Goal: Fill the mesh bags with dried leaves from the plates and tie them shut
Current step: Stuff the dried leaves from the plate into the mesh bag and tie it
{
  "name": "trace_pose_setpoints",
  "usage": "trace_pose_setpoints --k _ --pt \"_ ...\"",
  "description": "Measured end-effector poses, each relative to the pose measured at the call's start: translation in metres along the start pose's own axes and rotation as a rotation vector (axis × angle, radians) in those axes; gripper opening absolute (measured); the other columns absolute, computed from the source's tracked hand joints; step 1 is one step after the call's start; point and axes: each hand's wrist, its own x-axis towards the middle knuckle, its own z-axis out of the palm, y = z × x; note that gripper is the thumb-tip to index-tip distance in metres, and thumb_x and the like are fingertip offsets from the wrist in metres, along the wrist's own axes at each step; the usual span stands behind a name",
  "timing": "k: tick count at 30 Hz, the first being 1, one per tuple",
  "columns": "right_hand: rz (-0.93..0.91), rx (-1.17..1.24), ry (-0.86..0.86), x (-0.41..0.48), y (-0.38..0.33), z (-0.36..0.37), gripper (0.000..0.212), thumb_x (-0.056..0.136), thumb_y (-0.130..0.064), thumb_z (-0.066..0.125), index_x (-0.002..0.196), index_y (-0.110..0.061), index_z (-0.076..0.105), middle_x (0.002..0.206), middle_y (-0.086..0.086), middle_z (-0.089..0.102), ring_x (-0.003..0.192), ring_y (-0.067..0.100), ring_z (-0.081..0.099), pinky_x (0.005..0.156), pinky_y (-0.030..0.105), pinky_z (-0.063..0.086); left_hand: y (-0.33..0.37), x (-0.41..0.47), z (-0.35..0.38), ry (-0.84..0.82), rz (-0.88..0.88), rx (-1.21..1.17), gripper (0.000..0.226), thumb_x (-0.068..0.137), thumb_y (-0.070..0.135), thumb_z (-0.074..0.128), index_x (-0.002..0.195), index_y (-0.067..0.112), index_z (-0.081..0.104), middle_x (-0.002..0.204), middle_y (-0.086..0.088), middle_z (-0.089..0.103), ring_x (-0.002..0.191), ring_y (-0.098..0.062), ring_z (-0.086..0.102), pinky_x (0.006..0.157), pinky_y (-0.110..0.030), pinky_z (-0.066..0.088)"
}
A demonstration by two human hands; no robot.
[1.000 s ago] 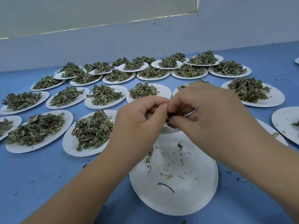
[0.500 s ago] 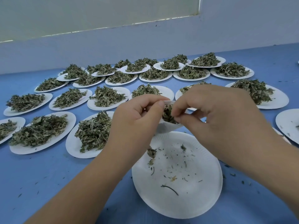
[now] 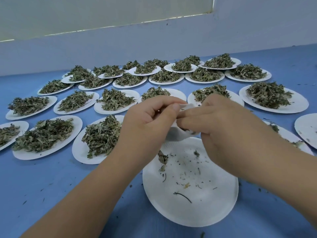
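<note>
A small white mesh bag point(image 3: 177, 133) hangs between both hands above a nearly bare white paper plate point(image 3: 202, 200) that carries only leaf crumbs and a dark stem. My left hand point(image 3: 147, 124) pinches the bag's top edge between thumb and fingers. My right hand point(image 3: 221, 127) grips the bag's other side, its fingers pushed into the opening where some dried leaves show. Most of the bag is hidden by the hands. White plates heaped with dried green leaves point(image 3: 101, 136) lie to the left and behind.
Several leaf-filled plates point(image 3: 269, 97) spread in rows across the blue table point(image 3: 42, 186) up to the pale back wall. Plates with only a few scraps sit at the right edge point(image 3: 307, 129). Leaf crumbs are scattered on the table around the near plate.
Both hands rose a little and the white bag now shows between them. The right fingers went from pinching leaves at the opening to pushing into the bag.
</note>
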Motion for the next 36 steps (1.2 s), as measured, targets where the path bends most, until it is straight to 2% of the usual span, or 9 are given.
trace_pose_setpoints --k 4,6,9,12,16,23,27,33,36 --pt "-0.020 0.226 0.201 -0.009 -0.010 -0.024 0.035 0.072 -0.004 0.045 0.074 -0.025 0.073 0.073 -0.009 0.068 0.071 0.010 0.058 0.062 0.027 0.047 -0.005 0.006 -0.009 0.101 -0.058 -0.061 0.019 0.086 0.027 0.057 0.089 0.025 0.076 0.054 0.013 0.054 0.049 -0.009 0.040 0.051 -0.025 0.035" --pt "-0.004 0.278 0.115 -0.011 -0.010 -0.026 0.029 0.072 -0.008 0.047 0.065 -0.026 0.068 0.066 -0.011 0.063 0.068 0.010 0.056 0.060 0.022 0.043 -0.007 0.008 -0.012 0.164 -0.069 -0.081 0.017 0.087 0.027 0.059 0.087 0.025 0.076 0.053 0.011 0.054 0.047 -0.008 0.040 0.049 -0.022 0.035" --pt "-0.011 0.198 -0.195 -0.010 -0.014 -0.010 0.027 0.087 -0.027 0.045 0.088 -0.030 0.073 0.086 -0.017 0.062 0.089 0.002 0.053 0.080 0.027 0.045 -0.008 0.011 -0.014 0.222 -0.066 -0.116 0.018 0.091 0.022 0.059 0.085 0.026 0.076 0.058 0.004 0.055 0.048 -0.009 0.040 0.047 -0.021 0.035" --pt "-0.142 0.076 -0.405 -0.011 -0.021 0.013 0.034 0.094 -0.042 0.040 0.119 -0.032 0.060 0.118 -0.016 0.055 0.114 0.008 0.041 0.095 0.029 0.039 -0.008 0.011 -0.013 0.225 -0.050 -0.108 0.018 0.090 0.024 0.059 0.085 0.028 0.075 0.060 0.001 0.055 0.051 -0.012 0.040 0.049 -0.024 0.035" --pt "-0.209 0.043 -0.435 -0.009 -0.024 0.030 0.033 0.095 -0.051 0.041 0.116 -0.032 0.058 0.122 -0.012 0.051 0.112 0.014 0.042 0.097 0.031 0.036 -0.008 0.011 -0.010 0.210 -0.036 -0.097 0.019 0.091 0.019 0.059 0.084 0.027 0.075 0.057 0.006 0.053 0.049 -0.010 0.040 0.048 -0.022 0.036" --pt "-0.230 0.076 -0.415 -0.009 -0.024 0.037 0.021 0.096 -0.032 0.049 0.102 -0.028 0.069 0.097 -0.004 0.058 0.093 0.017 0.050 0.079 0.033 0.044 -0.009 0.011 -0.010 0.208 -0.037 -0.076 0.019 0.093 0.016 0.058 0.087 0.023 0.074 0.054 0.015 0.056 0.047 -0.002 0.045 0.049 -0.015 0.036" --pt "-0.242 0.033 -0.433 -0.010 -0.025 0.036 0.018 0.094 -0.022 0.049 0.096 -0.029 0.065 0.095 -0.006 0.053 0.088 0.017 0.054 0.073 0.035 0.047 -0.008 0.010 -0.009 0.183 -0.022 -0.087 0.017 0.088 0.022 0.057 0.087 0.025 0.074 0.053 0.010 0.051 0.047 -0.007 0.038 0.049 -0.021 0.034" --pt "-0.179 0.068 -0.462 -0.008 -0.016 0.022 0.018 0.096 -0.025 0.049 0.105 -0.033 0.063 0.100 -0.014 0.051 0.094 0.008 0.051 0.084 0.029 0.044 -0.010 0.009 -0.010 0.172 -0.028 -0.084 0.018 0.088 0.025 0.057 0.090 0.023 0.075 0.057 0.003 0.050 0.047 -0.009 0.036 0.047 -0.021 0.033" --pt "-0.044 0.127 -0.379 -0.002 0.003 -0.001 0.017 0.092 -0.030 0.053 0.094 -0.034 0.069 0.087 -0.019 0.054 0.080 -0.002 0.049 0.075 0.015 0.038 -0.010 0.008 -0.011 0.164 -0.024 -0.091 0.018 0.089 0.024 0.057 0.091 0.021 0.074 0.054 0.007 0.048 0.044 -0.008 0.034 0.046 -0.019 0.032"
